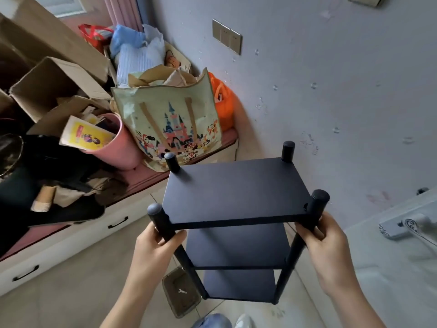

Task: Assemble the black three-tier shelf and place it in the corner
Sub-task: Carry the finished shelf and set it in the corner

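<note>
you had the black three-tier shelf (pixel 236 192) upright in front of you, with all three boards on its four posts. it stood close to the wall (pixel 331 91) and just beside the cluttered bench (pixel 71 245). your left grip (pixel 157 245) was curled round the near left post (pixel 157 215) just under the top board. your right grip (pixel 326 247) was wrapped round the near right post (pixel 318 202) at about the same height. i could not tell whether the feet were on the floor (pixel 82 292) or just off it.

with only the two near posts held, the far side could have swung out and scraped the wall. any post joint left loose might have let the frame rack or a section slip under a lift from the top. the small tray (pixel 173 308) with a wrench in it lay on the floor just beside the near left foot, and a foot set down on it would have left the shelf crooked. the cartoon tote bag (pixel 175 119) sat near the far left post and could have snagged it.
</note>
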The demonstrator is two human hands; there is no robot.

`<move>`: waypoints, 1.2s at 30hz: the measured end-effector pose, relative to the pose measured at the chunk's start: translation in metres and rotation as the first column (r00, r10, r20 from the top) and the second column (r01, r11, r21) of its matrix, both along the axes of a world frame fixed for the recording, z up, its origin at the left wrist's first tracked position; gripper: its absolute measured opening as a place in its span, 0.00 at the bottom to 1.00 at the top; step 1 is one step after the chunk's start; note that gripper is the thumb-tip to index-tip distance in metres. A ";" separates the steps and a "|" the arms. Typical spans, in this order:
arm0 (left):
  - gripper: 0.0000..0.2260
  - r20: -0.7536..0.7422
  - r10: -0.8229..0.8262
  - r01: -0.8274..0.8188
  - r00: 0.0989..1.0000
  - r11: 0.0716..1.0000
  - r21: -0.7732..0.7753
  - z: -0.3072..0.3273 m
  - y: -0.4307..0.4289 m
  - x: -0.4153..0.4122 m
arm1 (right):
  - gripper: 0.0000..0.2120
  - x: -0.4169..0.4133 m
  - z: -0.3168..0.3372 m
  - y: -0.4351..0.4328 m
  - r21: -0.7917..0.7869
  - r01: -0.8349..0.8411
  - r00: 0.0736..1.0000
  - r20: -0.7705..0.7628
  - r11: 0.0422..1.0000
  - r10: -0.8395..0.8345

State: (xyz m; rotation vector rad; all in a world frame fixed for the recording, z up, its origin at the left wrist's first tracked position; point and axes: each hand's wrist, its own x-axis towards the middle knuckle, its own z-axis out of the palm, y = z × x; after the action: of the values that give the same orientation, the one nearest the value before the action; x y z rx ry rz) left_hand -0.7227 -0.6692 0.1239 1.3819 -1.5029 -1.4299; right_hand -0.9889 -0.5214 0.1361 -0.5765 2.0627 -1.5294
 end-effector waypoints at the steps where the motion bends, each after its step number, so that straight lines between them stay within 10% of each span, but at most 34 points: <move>1: 0.10 -0.011 -0.024 0.025 1.000 0.999 0.040 -0.001 -0.003 -0.008 | 0.13 -0.009 -0.002 -0.004 0.013 0.003 1.000 0.004 1.000 -0.003; 14: 0.17 -0.113 -0.229 0.255 0.967 0.905 0.340 -0.021 -0.117 -0.098 | 0.03 -0.110 -0.027 -0.100 0.156 -0.001 0.994 0.110 0.988 -0.016; 24: 0.33 -0.086 -0.021 0.064 0.996 0.840 0.539 -0.041 -0.200 -0.186 | 0.31 -0.174 -0.034 -0.172 0.140 -0.071 0.920 0.391 0.988 0.010; 36: 0.19 0.091 0.135 -0.163 0.987 0.792 0.589 -0.104 -0.281 -0.285 | 0.10 -0.278 -0.097 -0.273 0.300 -0.013 0.820 0.550 0.954 -0.161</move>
State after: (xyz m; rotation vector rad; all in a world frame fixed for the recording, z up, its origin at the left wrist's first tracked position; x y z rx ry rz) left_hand -1.0073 -0.9503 0.0200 1.8605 -0.9567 -1.8683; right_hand -1.2674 -0.7941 0.0395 0.0841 1.7883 -1.2040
